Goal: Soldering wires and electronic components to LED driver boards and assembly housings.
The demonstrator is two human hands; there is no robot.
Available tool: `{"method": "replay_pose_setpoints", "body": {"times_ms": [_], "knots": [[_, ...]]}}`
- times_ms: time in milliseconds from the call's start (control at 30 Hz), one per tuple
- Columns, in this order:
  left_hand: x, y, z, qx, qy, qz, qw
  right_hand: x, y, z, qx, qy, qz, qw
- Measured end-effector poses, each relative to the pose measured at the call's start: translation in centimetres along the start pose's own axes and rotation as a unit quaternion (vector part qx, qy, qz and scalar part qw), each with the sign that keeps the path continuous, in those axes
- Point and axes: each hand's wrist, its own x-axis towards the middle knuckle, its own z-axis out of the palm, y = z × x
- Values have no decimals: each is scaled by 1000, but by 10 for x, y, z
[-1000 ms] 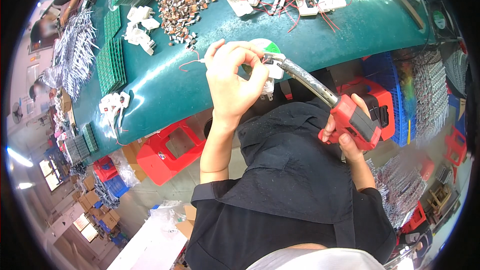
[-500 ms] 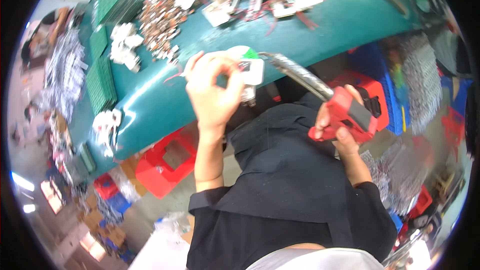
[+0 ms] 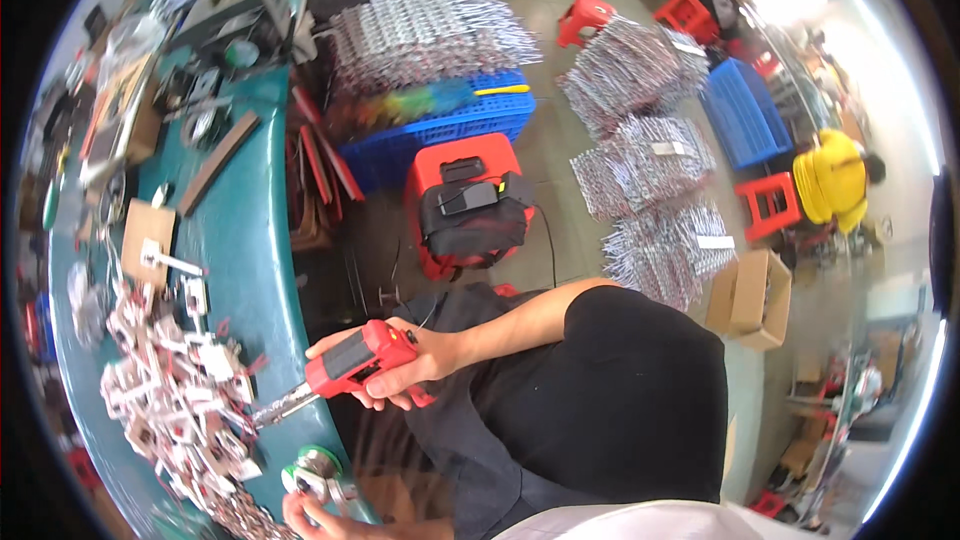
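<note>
Soldering gun [image 3: 362,358], red and black, pistol-form, with long metal barrel [image 3: 288,404]. Location: in the right hand [image 3: 425,355], near the edge of the teal workbench [image 3: 245,265]; tip toward the heap of white plastic housings [image 3: 175,380], contact undetermined. Right hand: wrapped around the grip.
Handling, as judged: moderate weight, mostly in the body; rigid throughout; barrel probably hot, tip easily damaged. Hold by the moulded grip only.

White part [image 3: 338,490], small, blurred. Location: at the fingertips of the left hand [image 3: 325,523], beside the green-rimmed solder spool [image 3: 318,462]. Left hand: fingers curled narrow; cannot tell whether they grip the part. Handling, as judged: light, stiff, rather slick; best pinched by its sides.
</note>
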Motion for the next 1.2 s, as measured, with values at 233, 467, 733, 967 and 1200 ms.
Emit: {"method": "replay_pose_setpoints", "body": {"times_ms": [233, 467, 733, 967, 1200], "knots": [[115, -109, -58, 64, -224, 127, 964, -8, -7, -9, 5, 35, -39, 999], [129, -109, -46, 71, -208, 116, 969, -2, -6, -7, 10, 25, -54, 998], [142, -102, -24, 60, -184, 120, 974, 28, 22, 15, -90, -84, -209, 970], [139, -78, -12, 38, -155, 144, 977, 36, 41, 42, -296, -106, -293, 903], [123, -43, 13, -4, -140, 179, 974, 48, 76, 54, -427, -99, -425, 792]]}}
